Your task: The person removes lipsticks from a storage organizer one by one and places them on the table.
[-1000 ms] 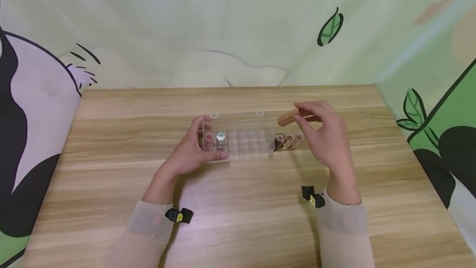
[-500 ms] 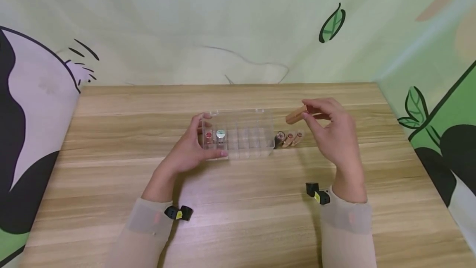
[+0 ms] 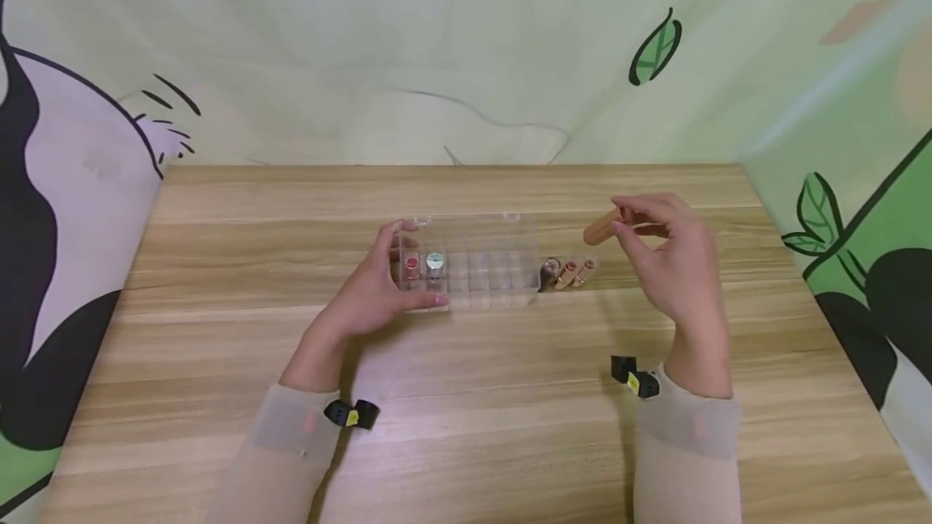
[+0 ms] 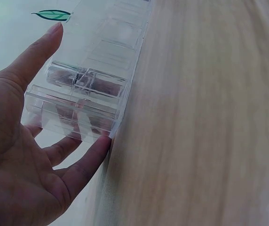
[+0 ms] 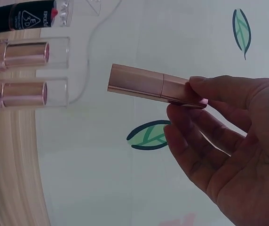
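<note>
In the head view, my left hand (image 3: 367, 297) holds the left end of a clear plastic lipstick organizer (image 3: 491, 269), thumb along the front and fingers at the far side. A red-topped lipstick (image 3: 412, 267) and a silver-topped one (image 3: 434, 264) stand in its left compartments. My right hand (image 3: 673, 265) pinches a rose-gold lipstick (image 5: 139, 84) by one end between thumb and fingertips, tilted in the air to the right of the organizer. Past the organizer's right end stand a dark lipstick (image 5: 24, 16) and two rose-gold lipsticks (image 5: 26, 52) with clear caps.
The wood-grain table (image 3: 466, 395) runs back to a pale wall (image 3: 328, 47) with painted leaves and black-and-white shapes. More wall painting flanks the table on both sides. Small black wrist devices (image 3: 352, 414) sit at both sleeves.
My right hand has moved to the right with the rose-gold lipstick, farther from the organizer. My left hand keeps its hold on the organizer, and the standing lipsticks have stayed in place.
</note>
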Action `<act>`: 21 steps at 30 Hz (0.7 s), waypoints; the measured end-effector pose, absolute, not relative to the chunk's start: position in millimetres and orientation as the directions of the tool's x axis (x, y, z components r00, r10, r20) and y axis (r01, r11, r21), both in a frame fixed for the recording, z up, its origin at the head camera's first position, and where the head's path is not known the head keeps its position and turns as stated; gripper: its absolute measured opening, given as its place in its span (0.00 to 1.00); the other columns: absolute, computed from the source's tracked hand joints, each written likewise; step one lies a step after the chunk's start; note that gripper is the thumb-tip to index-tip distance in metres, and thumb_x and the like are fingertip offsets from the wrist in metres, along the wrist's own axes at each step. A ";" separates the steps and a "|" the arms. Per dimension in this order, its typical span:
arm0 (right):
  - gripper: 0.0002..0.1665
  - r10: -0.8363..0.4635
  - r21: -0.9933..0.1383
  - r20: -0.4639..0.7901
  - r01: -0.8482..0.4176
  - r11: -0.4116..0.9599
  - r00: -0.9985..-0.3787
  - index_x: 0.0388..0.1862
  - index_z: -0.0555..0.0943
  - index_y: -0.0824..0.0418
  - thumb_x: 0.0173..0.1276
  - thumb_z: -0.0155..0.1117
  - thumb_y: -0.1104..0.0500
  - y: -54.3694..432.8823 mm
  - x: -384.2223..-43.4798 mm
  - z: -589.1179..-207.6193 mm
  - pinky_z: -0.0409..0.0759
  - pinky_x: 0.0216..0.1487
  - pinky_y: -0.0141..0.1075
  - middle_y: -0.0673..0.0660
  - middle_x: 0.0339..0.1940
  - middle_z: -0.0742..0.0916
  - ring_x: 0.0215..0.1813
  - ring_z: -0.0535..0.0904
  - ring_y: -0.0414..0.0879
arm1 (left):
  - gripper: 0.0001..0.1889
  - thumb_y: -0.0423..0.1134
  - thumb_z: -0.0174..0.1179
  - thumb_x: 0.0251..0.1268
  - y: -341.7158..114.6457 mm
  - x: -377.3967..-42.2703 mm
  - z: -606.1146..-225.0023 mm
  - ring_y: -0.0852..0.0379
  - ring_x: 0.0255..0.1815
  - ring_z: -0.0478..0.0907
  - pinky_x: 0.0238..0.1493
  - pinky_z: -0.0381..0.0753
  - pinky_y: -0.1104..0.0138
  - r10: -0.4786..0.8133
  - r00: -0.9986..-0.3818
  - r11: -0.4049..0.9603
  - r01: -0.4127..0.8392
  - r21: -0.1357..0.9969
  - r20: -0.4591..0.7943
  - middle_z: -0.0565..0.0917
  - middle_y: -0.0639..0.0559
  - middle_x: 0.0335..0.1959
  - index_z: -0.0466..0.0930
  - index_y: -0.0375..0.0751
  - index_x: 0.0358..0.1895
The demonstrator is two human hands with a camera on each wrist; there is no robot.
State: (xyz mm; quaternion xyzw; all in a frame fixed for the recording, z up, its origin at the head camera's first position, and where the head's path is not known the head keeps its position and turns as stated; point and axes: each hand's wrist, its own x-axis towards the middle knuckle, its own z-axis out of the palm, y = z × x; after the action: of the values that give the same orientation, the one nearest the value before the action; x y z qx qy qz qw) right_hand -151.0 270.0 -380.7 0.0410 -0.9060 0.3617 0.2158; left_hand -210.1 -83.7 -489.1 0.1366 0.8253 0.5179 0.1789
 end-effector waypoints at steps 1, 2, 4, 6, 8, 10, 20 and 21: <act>0.17 0.086 -0.637 0.417 -0.223 0.738 -0.905 0.56 0.88 0.61 0.70 0.69 0.69 271.3 -150.6 -380.4 0.79 0.51 0.23 0.59 0.48 0.88 0.48 0.82 0.44 | 0.57 0.58 0.83 0.45 -83.6 -210.2 -489.2 0.45 0.65 0.71 0.63 0.74 0.46 0.410 -0.899 0.426 0.039 0.904 -0.154 0.68 0.50 0.70 0.50 0.71 0.76; 0.17 0.089 -0.636 0.413 -0.217 0.741 -0.907 0.56 0.88 0.60 0.70 0.69 0.69 272.6 -150.3 -380.2 0.79 0.51 0.23 0.59 0.47 0.88 0.48 0.82 0.43 | 0.58 0.58 0.83 0.45 -83.7 -210.3 -489.2 0.44 0.65 0.71 0.63 0.74 0.46 0.410 -0.899 0.425 0.038 0.905 -0.154 0.68 0.50 0.70 0.50 0.70 0.76; 0.17 0.097 -0.639 0.403 -0.204 0.741 -0.910 0.56 0.88 0.60 0.70 0.69 0.68 274.9 -149.7 -380.5 0.79 0.51 0.23 0.59 0.47 0.88 0.47 0.82 0.42 | 0.58 0.57 0.83 0.45 -83.7 -210.1 -489.1 0.44 0.65 0.71 0.64 0.74 0.46 0.410 -0.899 0.425 0.038 0.904 -0.155 0.69 0.50 0.70 0.50 0.70 0.76; 0.16 0.101 -0.642 0.396 -0.197 0.741 -0.913 0.57 0.88 0.60 0.71 0.69 0.67 277.1 -149.4 -381.4 0.78 0.51 0.22 0.60 0.47 0.87 0.47 0.80 0.38 | 0.58 0.57 0.83 0.45 -83.8 -209.9 -489.1 0.44 0.66 0.71 0.64 0.73 0.45 0.411 -0.898 0.424 0.037 0.905 -0.156 0.69 0.50 0.71 0.50 0.69 0.76; 0.16 0.106 -0.643 0.397 -0.194 0.740 -0.911 0.56 0.88 0.61 0.70 0.70 0.66 279.2 -149.5 -382.7 0.77 0.51 0.21 0.61 0.47 0.87 0.47 0.79 0.36 | 0.58 0.57 0.83 0.45 -83.9 -209.8 -489.2 0.44 0.67 0.71 0.65 0.73 0.45 0.411 -0.898 0.425 0.037 0.904 -0.156 0.69 0.50 0.71 0.50 0.69 0.76; 0.16 0.108 -0.643 0.401 -0.195 0.741 -0.910 0.56 0.88 0.61 0.70 0.70 0.66 280.7 -149.7 -383.7 0.76 0.51 0.20 0.61 0.47 0.87 0.46 0.78 0.34 | 0.58 0.57 0.83 0.45 -83.9 -209.7 -489.4 0.44 0.67 0.71 0.65 0.73 0.45 0.411 -0.898 0.426 0.037 0.904 -0.157 0.69 0.50 0.71 0.50 0.69 0.76; 0.17 0.108 -0.630 0.356 -0.153 0.761 -0.928 0.57 0.88 0.60 0.72 0.67 0.67 286.0 -149.7 -383.3 0.76 0.50 0.20 0.60 0.52 0.87 0.49 0.83 0.48 | 0.58 0.58 0.83 0.44 -83.7 -210.0 -489.3 0.44 0.66 0.71 0.64 0.73 0.45 0.408 -0.898 0.423 0.030 0.906 -0.161 0.68 0.51 0.70 0.50 0.71 0.76; 0.17 0.106 -0.630 0.350 -0.150 0.762 -0.931 0.58 0.88 0.59 0.72 0.67 0.67 286.6 -149.6 -383.2 0.76 0.50 0.20 0.60 0.53 0.88 0.50 0.84 0.50 | 0.58 0.58 0.83 0.44 -83.6 -209.9 -489.2 0.44 0.66 0.71 0.64 0.73 0.45 0.408 -0.898 0.423 0.029 0.906 -0.162 0.68 0.51 0.70 0.50 0.71 0.76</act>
State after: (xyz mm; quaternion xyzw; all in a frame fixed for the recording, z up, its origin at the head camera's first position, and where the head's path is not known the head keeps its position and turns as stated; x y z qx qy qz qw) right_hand -149.6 286.6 -383.2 0.0121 -0.9201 0.3446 0.1859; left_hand -209.9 -83.6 -489.2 0.1326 0.8236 0.5205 0.1823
